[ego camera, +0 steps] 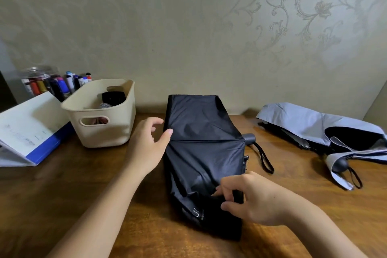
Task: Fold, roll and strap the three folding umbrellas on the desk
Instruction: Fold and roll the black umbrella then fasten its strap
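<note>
Right hand [254, 201] grip pinched on near-end fabric of the dark umbrella [206, 153], lying mid-desk [83, 184]. Left hand [149, 142] grip open, thumb touching its left edge. Grey umbrella [326, 132] unrolled far right. Beige basket [100, 115] far left.

Both forearms are bare to the frame's edge; the left hand [149, 144] and right hand [254, 199] wear no gloves, rings or watch.
</note>
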